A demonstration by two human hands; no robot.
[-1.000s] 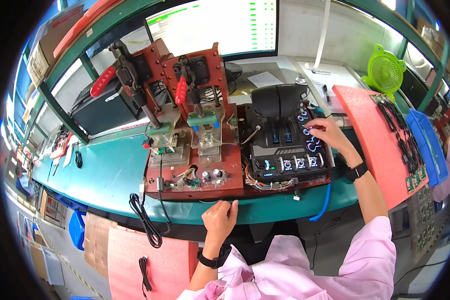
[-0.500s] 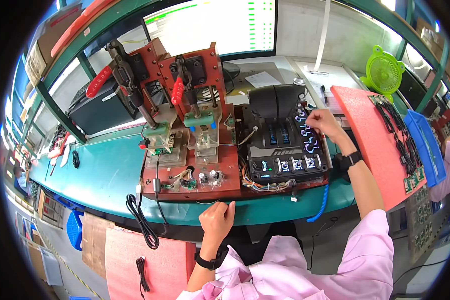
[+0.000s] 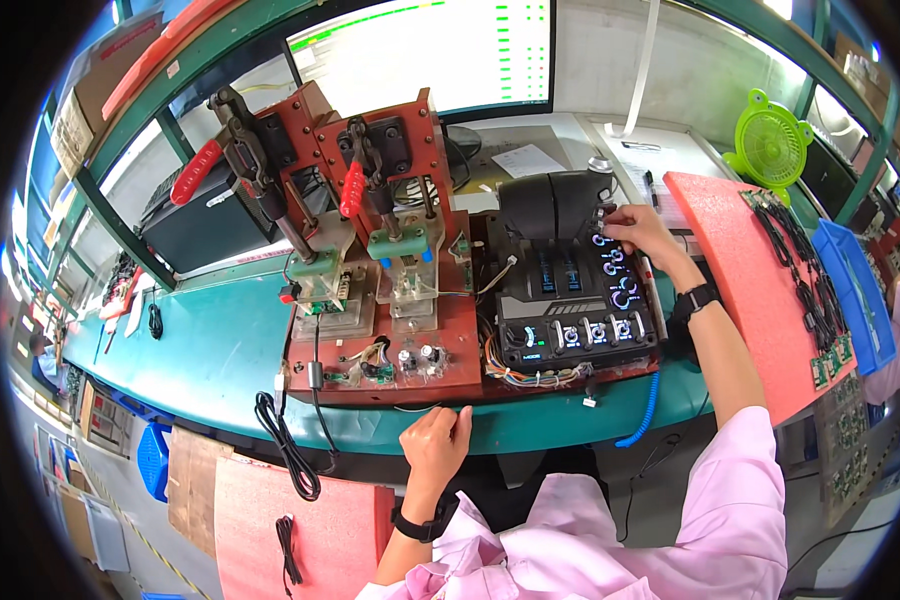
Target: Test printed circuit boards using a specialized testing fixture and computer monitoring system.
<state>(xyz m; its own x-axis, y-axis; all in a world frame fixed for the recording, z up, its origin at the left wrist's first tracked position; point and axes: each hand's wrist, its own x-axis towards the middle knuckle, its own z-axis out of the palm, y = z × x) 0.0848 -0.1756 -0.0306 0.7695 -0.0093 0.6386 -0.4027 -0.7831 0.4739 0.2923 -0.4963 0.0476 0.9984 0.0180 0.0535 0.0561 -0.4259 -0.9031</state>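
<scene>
A black throttle control unit with lit switches and twin levers sits at the front right of the bench. My right hand reaches over its right side, fingers pinched on a small switch at the far end of the lit column. My left hand is curled into a loose fist by the bench's front edge, beside the red test fixture, with nothing visible in it. That fixture carries two toggle clamps with red handles, pressed down over small circuit boards.
Behind the fixture stands a lit monitor. At right lie a pink foam sheet with cables and circuit boards, a blue tray and a green fan. A black cable hangs off the front edge, above another pink foam block.
My right hand has moved slightly away from me along the lit column, up to its far end. My left hand stays almost where it was.
</scene>
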